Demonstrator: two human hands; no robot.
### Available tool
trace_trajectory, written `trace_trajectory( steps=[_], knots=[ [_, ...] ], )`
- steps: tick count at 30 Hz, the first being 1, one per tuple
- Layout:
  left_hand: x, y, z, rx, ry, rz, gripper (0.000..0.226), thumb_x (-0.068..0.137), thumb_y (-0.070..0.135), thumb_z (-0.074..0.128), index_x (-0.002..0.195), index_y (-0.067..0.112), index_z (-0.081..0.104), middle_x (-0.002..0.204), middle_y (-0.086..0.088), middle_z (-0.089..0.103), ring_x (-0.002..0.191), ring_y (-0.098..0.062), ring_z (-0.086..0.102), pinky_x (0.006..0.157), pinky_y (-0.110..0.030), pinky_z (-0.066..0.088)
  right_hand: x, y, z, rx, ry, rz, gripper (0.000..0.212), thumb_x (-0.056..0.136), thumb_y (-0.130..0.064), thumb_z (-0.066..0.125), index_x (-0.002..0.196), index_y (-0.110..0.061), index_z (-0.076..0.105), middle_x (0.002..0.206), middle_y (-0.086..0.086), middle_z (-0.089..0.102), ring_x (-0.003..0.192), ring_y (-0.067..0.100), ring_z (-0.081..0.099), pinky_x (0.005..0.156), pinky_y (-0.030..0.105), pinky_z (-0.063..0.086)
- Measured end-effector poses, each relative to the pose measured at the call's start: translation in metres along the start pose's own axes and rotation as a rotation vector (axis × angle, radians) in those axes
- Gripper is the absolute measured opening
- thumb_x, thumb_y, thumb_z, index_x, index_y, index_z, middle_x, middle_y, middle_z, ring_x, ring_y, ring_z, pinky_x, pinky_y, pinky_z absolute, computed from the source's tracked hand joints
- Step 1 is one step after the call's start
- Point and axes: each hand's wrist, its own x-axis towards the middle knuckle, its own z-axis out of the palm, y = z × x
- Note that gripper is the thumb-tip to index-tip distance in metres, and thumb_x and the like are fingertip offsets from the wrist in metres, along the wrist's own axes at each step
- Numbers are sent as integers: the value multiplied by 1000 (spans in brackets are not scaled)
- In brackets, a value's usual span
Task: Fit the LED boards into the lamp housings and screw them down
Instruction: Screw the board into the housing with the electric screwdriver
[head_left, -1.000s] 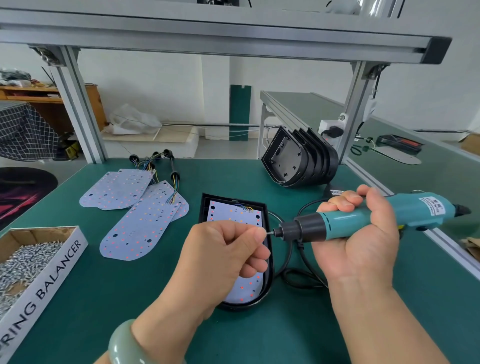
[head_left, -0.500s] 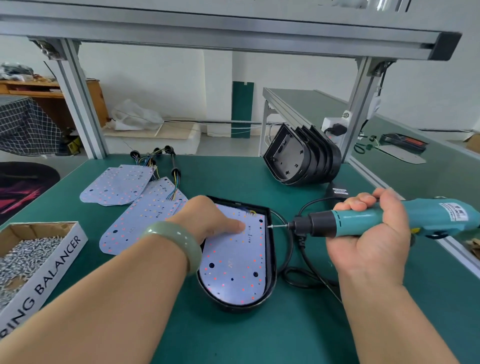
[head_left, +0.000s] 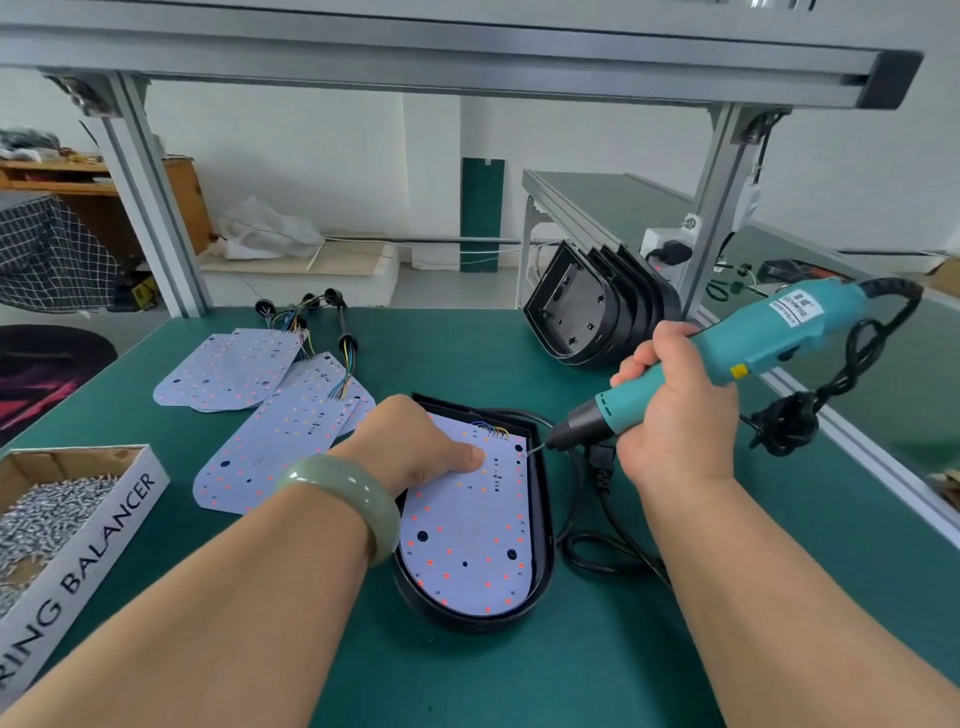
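Green tabletop under an aluminium frame, seen from the head camera. At the left edge, a cardboard box lettered "RING BALANCER" holds a heap of small silver screws. At centre, a black lamp housing lies flat, rounded end toward the viewer, with a white LED board seated inside it; coloured wires meet the board at its far edge. Far right of centre, a stack of empty housings stands on edge against a frame post. Left of the central housing, loose LED boards lie overlapping, their wire leads trailing away from the viewer. The right hand is wrapped round a teal electric screwdriver, tilted down to the left, its bit tip at the board's far right corner; whether it touches cannot be told. The left hand rests on the far part of the board, extended fingers pressing it down, grasping nothing. A black cable loops just right of the housing. A pale green bangle circles the left wrist
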Motion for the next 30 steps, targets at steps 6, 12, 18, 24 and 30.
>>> trace_trajectory(
  steps=[6,12,18,24,30],
  knots=[
    [0,0,1,-3,0,3,53,69,46,80,64,11,41,57,0,42,49,-15,39,45,-26,25,-1,7,2,-76,-19,-41,19,86,-3,58,76,-19,51,52,-5,48,46,12,45,49,21,41],
    [-2,2,2,7,19,11,56,70,44,80,58,13,35,48,1,34,43,-16,32,43,-24,21,-1,9,17,-172,-173,-102,14,79,-4,59,78,-15,50,50,-2,48,43,13,44,47,18,39],
    [-1,1,3,2,23,-4,55,70,43,81,59,12,36,52,1,34,44,-16,32,42,-24,21,-5,15,37,-198,-321,-127,13,75,-11,62,72,-16,50,47,-5,45,39,11,40,46,21,37],
    [0,2,3,23,30,41,59,69,39,81,57,14,29,50,1,27,43,-17,26,41,-23,18,-7,19,39,-179,-265,-89,21,72,-16,66,70,-16,45,47,-6,43,34,10,38,42,20,34],
    [-1,3,2,38,26,36,57,71,41,79,57,14,30,48,2,28,41,-16,26,38,-20,17,-13,16,36,-196,-300,-119,21,74,-13,66,65,-23,49,45,-11,45,36,10,39,42,20,36]
  ],
)
